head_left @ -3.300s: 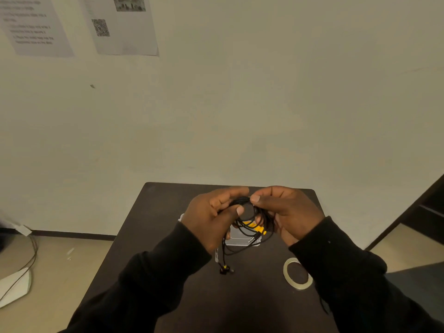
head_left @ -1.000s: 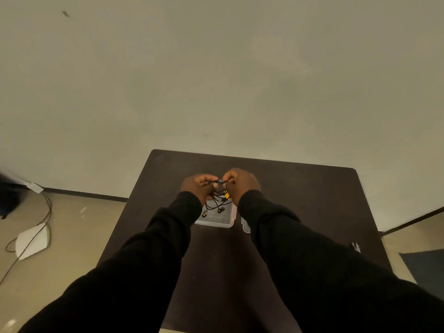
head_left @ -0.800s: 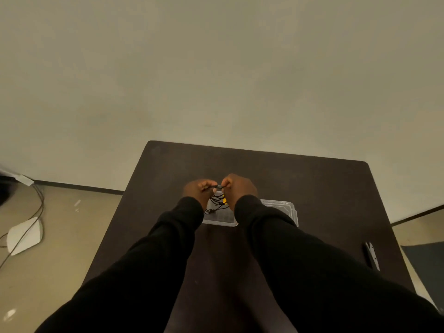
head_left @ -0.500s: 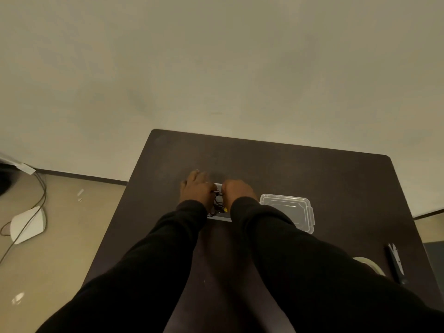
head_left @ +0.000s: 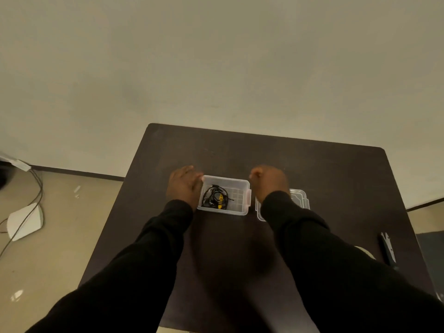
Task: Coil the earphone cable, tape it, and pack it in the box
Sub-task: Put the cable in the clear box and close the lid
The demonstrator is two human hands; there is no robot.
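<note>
Coiled earphone cable (head_left: 215,197) in clear box (head_left: 241,210) on table (head_left: 324,169). Left hand (head_left: 184,186) fingers flat against box's left wall; right hand (head_left: 270,181) loosely curled, empty, over lid (head_left: 301,197).

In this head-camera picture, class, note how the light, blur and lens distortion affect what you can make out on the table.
Head view: dim, warm, even light, no glare; the dark table swallows shadows, and its edges splay from the wide lens. The right hand is softly blurred, the left hand slightly. The clear box and the earphone cable inside it read fairly sharp; the lid is faint and half hidden by the sleeve.
</note>
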